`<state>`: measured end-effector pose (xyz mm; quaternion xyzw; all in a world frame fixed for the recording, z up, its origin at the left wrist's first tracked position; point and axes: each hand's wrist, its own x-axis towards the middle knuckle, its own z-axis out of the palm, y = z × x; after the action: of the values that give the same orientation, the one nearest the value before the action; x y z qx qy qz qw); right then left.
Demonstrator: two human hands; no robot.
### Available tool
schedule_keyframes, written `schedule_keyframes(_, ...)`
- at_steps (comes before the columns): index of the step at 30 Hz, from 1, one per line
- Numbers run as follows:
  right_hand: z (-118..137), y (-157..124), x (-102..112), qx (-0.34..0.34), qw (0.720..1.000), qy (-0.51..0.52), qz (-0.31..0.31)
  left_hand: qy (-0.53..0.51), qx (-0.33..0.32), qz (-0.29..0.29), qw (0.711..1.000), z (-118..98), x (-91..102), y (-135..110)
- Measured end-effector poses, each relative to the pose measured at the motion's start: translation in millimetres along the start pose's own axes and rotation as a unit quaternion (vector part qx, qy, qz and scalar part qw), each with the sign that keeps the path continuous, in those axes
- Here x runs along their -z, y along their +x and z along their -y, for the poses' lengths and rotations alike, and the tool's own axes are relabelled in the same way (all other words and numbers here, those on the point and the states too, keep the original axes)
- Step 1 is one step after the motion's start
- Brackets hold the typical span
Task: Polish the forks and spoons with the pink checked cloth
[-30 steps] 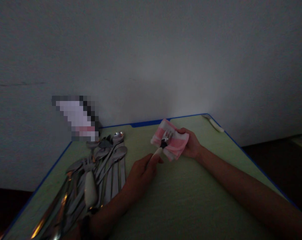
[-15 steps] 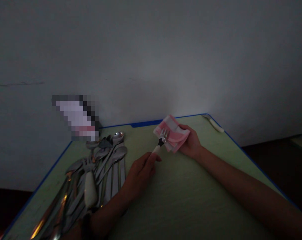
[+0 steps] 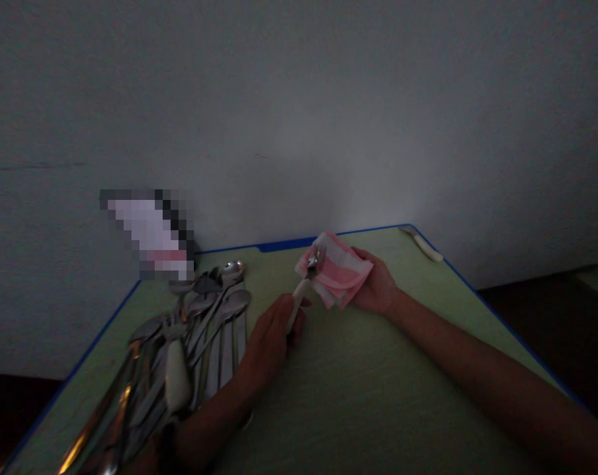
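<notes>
Ideally, with our left hand (image 3: pixel 271 333) gripping the fork (image 3: pixel 299 298) and our right hand (image 3: pixel 379 285) holding the cloth (image 3: pixel 345 265), we'd wipe between the tines (image 3: pixel 319 257)

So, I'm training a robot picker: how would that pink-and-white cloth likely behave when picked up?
The pink-and-white cloth is probably floppy: its loose layers and corners spread beyond the right hand. It's likely light, since its edges look thin. It seems unlikely to roll, being spread fairly flat.
</notes>
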<state>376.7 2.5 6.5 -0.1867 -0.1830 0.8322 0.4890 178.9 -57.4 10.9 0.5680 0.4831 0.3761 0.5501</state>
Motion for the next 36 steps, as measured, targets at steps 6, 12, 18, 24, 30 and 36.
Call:
schedule_keyframes(6, -2.1, -0.5, -0.5, -0.02, 1.0, -0.017, 0.003, 0.042, -0.008, 0.024, 0.999, -0.2, -1.7, -0.8)
schedule_keyframes(12, -5.5, 0.9, 2.1, -0.043, 0.998, -0.046, -0.003, 0.146, -0.013, 0.063, 0.987, -3.5, 0.1, -3.1)
schedule_keyframes(18, -8.0, 5.1, 6.4, -0.031, 0.996, -0.088, -0.009, 0.196, -0.051, 0.048, 0.978, -2.5, 1.4, -3.2)
schedule_keyframes(24, -7.8, 3.1, 10.5, 0.0, 0.993, -0.117, 0.012, 0.192, -0.053, 0.059, 0.978, -3.5, 0.2, -5.4)
schedule_keyframes(30, -12.0, -1.2, 7.7, 0.005, 0.978, -0.178, 0.105, 0.197, -0.056, 0.069, 0.976, -5.8, -0.9, -6.1)
schedule_keyframes(36, -18.3, -0.4, 9.2, 0.015, 0.976, -0.19, 0.105, 0.238, -0.084, 0.094, 0.963, -2.5, -0.7, -6.3)
